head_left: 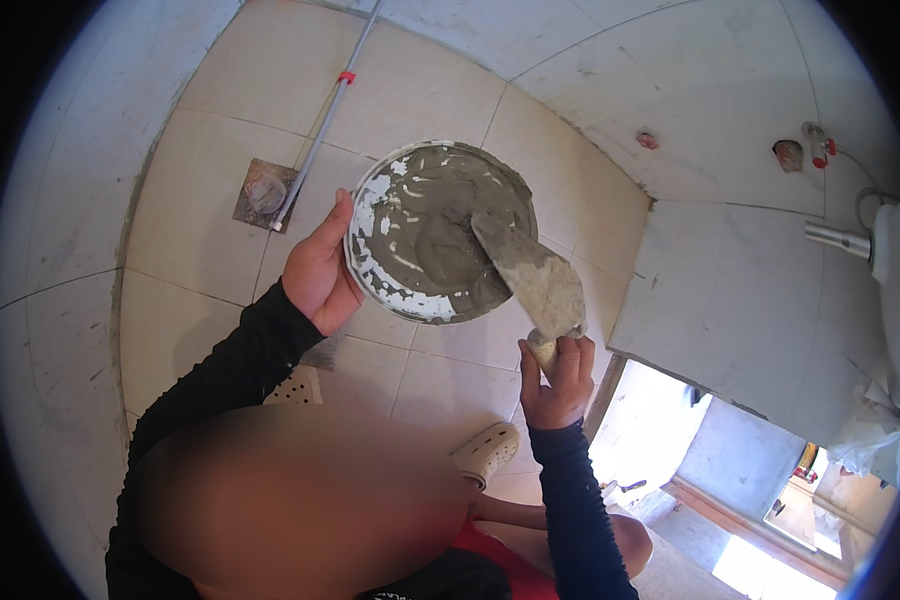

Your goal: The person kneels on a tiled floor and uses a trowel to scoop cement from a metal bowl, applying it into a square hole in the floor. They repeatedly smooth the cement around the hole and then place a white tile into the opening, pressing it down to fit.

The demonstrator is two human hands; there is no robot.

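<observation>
At the handle of the trowel, the right hand is closed around the grip; the blade's tip meets grey paste. The left hand holds a round white pan by its left edge, thumb at the rim, above the floor. Assessment: the loaded pan is probably heavy and inclined to tip, the paste soft and slick, the blade stiff; handle and outer rim offer the soundest hold. Below, pale floor tiles bear a long pole beside a square recess. Light, marked wall panels enclose the area; a red-handled valve is fitted at right.
</observation>
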